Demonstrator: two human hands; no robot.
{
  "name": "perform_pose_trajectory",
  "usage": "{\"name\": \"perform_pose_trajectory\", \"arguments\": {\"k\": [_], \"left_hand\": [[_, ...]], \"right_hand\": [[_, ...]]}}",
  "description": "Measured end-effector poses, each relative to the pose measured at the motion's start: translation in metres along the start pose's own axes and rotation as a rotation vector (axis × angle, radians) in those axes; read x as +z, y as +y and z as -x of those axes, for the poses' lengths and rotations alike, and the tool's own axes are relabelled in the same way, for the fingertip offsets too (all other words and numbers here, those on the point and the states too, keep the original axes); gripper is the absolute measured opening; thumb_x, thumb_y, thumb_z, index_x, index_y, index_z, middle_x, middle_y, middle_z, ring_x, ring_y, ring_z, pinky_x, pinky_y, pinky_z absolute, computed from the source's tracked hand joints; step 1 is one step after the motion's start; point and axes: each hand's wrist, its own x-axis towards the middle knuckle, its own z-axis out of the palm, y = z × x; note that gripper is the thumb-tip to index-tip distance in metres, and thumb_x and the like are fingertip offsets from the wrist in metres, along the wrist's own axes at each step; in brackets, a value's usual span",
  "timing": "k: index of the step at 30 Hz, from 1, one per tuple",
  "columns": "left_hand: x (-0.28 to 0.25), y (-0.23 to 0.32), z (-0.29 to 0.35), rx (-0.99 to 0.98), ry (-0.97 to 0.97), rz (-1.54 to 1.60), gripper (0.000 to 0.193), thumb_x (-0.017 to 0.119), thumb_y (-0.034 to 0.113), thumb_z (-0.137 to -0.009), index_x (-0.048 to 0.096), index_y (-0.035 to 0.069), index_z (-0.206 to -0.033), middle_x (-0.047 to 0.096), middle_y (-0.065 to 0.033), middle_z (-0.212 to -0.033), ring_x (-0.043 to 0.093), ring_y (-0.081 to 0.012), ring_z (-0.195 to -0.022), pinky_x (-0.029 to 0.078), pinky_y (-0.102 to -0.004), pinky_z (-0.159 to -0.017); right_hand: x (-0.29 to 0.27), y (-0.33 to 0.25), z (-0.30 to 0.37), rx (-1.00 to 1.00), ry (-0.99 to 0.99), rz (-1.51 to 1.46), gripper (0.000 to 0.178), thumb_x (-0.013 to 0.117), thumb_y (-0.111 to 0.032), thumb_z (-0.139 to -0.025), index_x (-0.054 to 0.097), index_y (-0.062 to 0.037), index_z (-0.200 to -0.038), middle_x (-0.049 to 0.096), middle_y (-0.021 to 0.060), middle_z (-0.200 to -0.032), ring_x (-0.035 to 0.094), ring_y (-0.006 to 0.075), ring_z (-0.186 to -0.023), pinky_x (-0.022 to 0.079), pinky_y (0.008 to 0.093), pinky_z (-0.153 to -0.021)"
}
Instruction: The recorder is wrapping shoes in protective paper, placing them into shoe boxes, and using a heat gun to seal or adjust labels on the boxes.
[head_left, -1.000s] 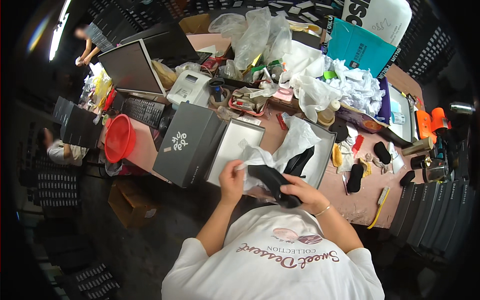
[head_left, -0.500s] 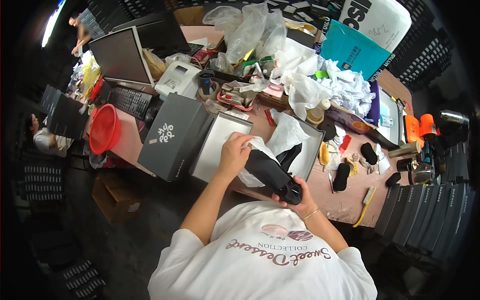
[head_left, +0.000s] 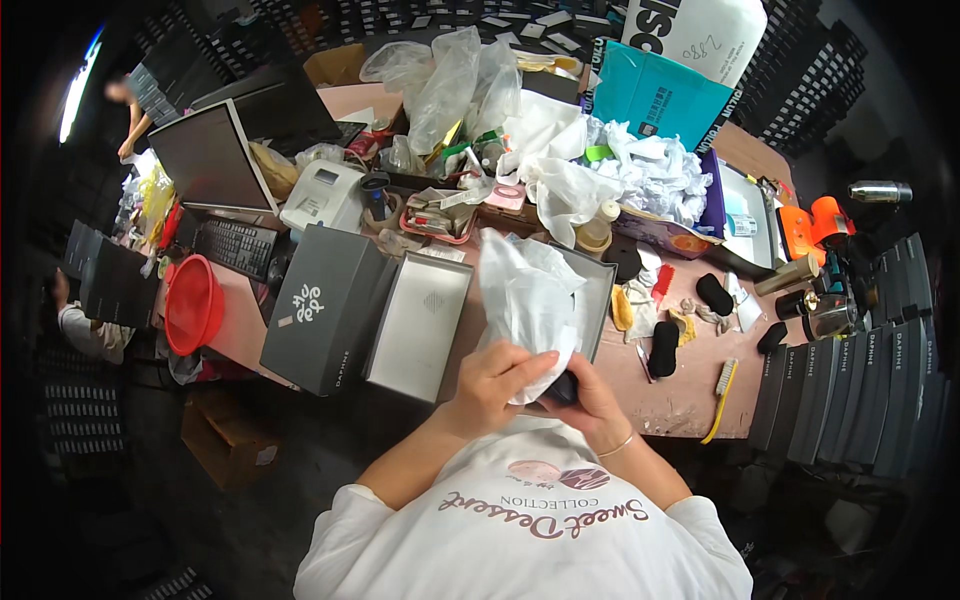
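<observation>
White tissue paper (head_left: 532, 300) stands up in front of my chest, loosely wrapped over a black shoe. My left hand (head_left: 497, 385) is closed on the paper, its fingers pressed along the lower edge. Only a dark end of the shoe (head_left: 563, 388) shows below the paper, with my right hand (head_left: 597, 408) wrapped around it. Behind the paper lies an open grey shoebox part (head_left: 597, 283), mostly covered. To the left an open shallow box part (head_left: 420, 328) with a pale inside rests on the table edge, beside a dark grey shoebox (head_left: 330, 300).
A red basin (head_left: 193, 305), keyboard (head_left: 236, 247), monitor (head_left: 213, 160) and label printer (head_left: 322, 197) stand left. Crumpled paper fills a purple box (head_left: 712, 190). On the right lie a yellow-handled brush (head_left: 722, 395), black pads (head_left: 663, 350) and a row of shoeboxes (head_left: 840, 390). Other people are at far left.
My left hand has moved down and brought the tissue paper over the shoe, which was largely exposed before. Both hands are now closer together, and the view has shifted slightly.
</observation>
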Motion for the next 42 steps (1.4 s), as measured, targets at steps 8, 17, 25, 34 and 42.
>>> {"name": "perform_pose_trajectory", "arguments": {"k": [8, 17, 25, 34, 42], "left_hand": [[0.022, 0.021, 0.036, -0.088, -0.127, 0.286, 0.049, 0.067, -0.008, -0.064, 0.067, 0.003, -0.112, 0.058, -0.0084, -0.083, 0.061, -0.0248, -0.069, 0.049, -0.0337, -0.059], [-0.022, 0.006, 0.032, -0.256, 0.089, 0.149, 0.044, 0.057, -0.009, -0.065, 0.067, 0.004, -0.105, 0.062, -0.0134, -0.082, 0.061, -0.0294, -0.071, 0.049, -0.0340, -0.062], [-0.023, 0.015, 0.075, -0.384, -0.295, 0.238, 0.056, 0.067, 0.000, -0.069, 0.056, 0.003, -0.123, 0.059, -0.0174, -0.109, 0.063, -0.0274, -0.091, 0.050, -0.0342, -0.078], [-0.033, -0.139, 0.122, -1.226, 0.645, 0.943, 0.057, 0.062, 0.019, -0.091, 0.034, 0.005, -0.138, 0.047, -0.0147, -0.133, 0.048, -0.0257, -0.120, 0.038, -0.0443, -0.101], [-0.056, -0.107, 0.092, -0.883, 0.655, 0.334, 0.041, 0.061, 0.010, -0.091, 0.047, -0.004, -0.126, 0.055, -0.0156, -0.120, 0.054, -0.0243, -0.114, 0.041, -0.0383, -0.100]], "right_hand": [[-0.008, 0.026, -0.044, -0.328, 0.108, 0.137, 0.039, 0.058, -0.022, -0.093, 0.052, -0.0063, -0.128, 0.061, 0.0099, -0.119, 0.061, 0.0238, -0.108, 0.050, 0.0393, -0.096], [-0.025, 0.046, -0.065, -0.195, 0.062, 0.423, 0.035, 0.055, -0.019, -0.095, 0.053, -0.0072, -0.127, 0.062, 0.0089, -0.118, 0.061, 0.0225, -0.107, 0.050, 0.0367, -0.097], [-0.014, 0.055, -0.093, -0.471, 0.212, 1.549, 0.041, 0.053, -0.019, -0.095, 0.049, -0.0023, -0.132, 0.057, 0.0119, -0.123, 0.054, 0.0256, -0.115, 0.041, 0.0323, -0.101], [-0.036, 0.029, -0.039, -0.290, -0.262, 1.211, 0.051, 0.057, -0.030, -0.093, 0.047, -0.0054, -0.136, 0.053, 0.0134, -0.133, 0.050, 0.0246, -0.123, 0.036, 0.0334, -0.109], [-0.011, -0.019, -0.014, -0.593, -0.399, 2.184, 0.048, 0.055, -0.024, -0.088, 0.051, -0.0134, -0.135, 0.045, 0.0147, -0.142, 0.042, 0.0345, -0.129, 0.031, 0.0400, -0.111]]}}
